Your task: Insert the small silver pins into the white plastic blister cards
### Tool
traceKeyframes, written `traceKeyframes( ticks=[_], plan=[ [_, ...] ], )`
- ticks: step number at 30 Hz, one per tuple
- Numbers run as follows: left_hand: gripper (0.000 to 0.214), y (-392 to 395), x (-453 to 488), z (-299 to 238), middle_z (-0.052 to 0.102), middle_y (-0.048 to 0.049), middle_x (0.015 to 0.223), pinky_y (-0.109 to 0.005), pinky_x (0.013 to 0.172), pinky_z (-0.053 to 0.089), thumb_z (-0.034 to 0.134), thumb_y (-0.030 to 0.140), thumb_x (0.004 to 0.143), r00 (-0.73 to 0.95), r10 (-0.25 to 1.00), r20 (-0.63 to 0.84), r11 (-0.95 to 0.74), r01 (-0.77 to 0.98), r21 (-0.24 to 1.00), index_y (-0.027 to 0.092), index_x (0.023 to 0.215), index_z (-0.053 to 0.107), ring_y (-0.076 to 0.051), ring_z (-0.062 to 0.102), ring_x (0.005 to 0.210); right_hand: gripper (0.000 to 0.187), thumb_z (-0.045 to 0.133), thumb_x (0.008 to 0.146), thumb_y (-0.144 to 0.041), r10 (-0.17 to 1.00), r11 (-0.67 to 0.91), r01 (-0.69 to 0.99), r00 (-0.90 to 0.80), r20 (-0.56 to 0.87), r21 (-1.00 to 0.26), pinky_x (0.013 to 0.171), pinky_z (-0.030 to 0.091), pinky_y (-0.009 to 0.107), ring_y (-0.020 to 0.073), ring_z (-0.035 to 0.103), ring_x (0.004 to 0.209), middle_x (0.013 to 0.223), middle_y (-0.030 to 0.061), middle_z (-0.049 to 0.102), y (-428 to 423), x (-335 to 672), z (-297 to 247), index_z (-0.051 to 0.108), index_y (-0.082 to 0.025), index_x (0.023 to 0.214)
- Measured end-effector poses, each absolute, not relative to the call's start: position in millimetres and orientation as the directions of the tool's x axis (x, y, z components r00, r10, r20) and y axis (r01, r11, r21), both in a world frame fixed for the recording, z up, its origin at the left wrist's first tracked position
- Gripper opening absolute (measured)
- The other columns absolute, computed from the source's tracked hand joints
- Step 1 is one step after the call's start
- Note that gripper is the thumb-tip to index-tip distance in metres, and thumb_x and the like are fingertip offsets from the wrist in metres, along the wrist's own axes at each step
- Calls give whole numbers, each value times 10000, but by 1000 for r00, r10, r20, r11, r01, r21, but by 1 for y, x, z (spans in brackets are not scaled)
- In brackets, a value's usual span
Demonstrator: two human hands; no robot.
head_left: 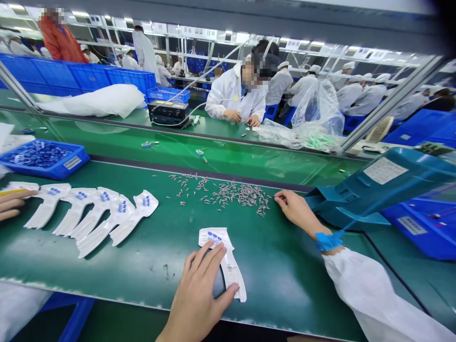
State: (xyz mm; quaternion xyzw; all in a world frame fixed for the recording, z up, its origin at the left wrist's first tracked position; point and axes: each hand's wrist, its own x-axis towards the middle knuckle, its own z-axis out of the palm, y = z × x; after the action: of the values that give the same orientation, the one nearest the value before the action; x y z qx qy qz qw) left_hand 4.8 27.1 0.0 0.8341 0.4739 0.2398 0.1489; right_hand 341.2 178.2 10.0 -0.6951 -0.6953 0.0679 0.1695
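My left hand (199, 285) lies across a white curved plastic piece (231, 266), steadying it on the bench between its long fingers and thumb. Blue inserts (213, 237) show at the piece's upper end, partly under my fingertips. At the right edge of a scattered pile of small metal parts (242, 194), my right hand (295, 206) has its thumb and forefinger pinched together. Whatever is between those fingertips is too small to make out. A blue strap (328, 241) circles my right wrist.
Several similar white pieces (121, 213) lie in a row at left, near another person's hand (12, 204). A blue tray (46, 159) of small blue parts stands behind them. To the right are a teal machine (384, 183) and a blue bin (420, 228). A co-worker (235, 92) sits opposite.
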Motion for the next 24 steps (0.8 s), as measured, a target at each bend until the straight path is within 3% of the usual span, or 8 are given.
traceKeyframes(
  ticks=[2,5,8,10,13,17,24],
  plan=[
    [608,26,5,2,526,-56,1468,-483,1068,432,663,290,894,410,871,270,-491,706,511,250,1440,398,-302,395,1408,294,450,930,-366,995,41,926,-3,102,-376,806,488,375,272,657,899,1006,107,721,162,332,22,682,-196,989],
    [501,24,7,5,579,-60,1378,-446,1062,437,671,226,893,340,879,336,-477,663,577,252,1355,479,-283,424,1366,331,484,938,-484,990,55,824,-117,-75,-565,801,488,351,261,657,944,1102,63,728,127,304,47,703,-251,1026],
    [322,22,11,7,673,-56,1120,-381,934,488,629,164,925,267,852,450,-512,602,612,226,1231,548,-230,586,1094,323,515,942,-513,916,20,696,-300,-265,-718,804,484,324,236,651,948,1067,33,733,90,263,72,717,-275,1024],
    [265,18,15,7,687,-41,997,-342,835,492,610,126,934,240,828,507,-542,576,612,214,1180,568,-196,611,921,294,526,952,-484,848,-1,620,-416,-329,-785,792,476,305,212,644,909,998,17,733,73,237,82,730,-273,970],
    [221,13,20,9,694,-31,957,-307,767,481,588,89,935,214,827,521,-546,531,648,215,1116,593,-174,615,839,232,565,949,-432,780,-73,501,-510,-362,-862,779,478,284,183,630,875,943,4,708,62,211,86,691,-263,1047],
    [203,11,20,12,697,-21,946,-282,755,488,564,73,935,181,859,479,-505,451,736,221,1066,609,-160,634,837,283,621,926,-394,758,-149,393,-544,-360,-907,764,483,273,159,610,823,889,-13,666,64,203,79,573,-245,1162],
    [132,12,24,12,671,-10,804,-275,679,471,595,82,920,81,835,545,-499,532,684,206,957,620,-155,609,723,256,634,910,-451,805,-206,373,-461,-374,-905,702,449,260,155,583,781,833,9,673,66,198,62,686,-201,929]
  ],
)
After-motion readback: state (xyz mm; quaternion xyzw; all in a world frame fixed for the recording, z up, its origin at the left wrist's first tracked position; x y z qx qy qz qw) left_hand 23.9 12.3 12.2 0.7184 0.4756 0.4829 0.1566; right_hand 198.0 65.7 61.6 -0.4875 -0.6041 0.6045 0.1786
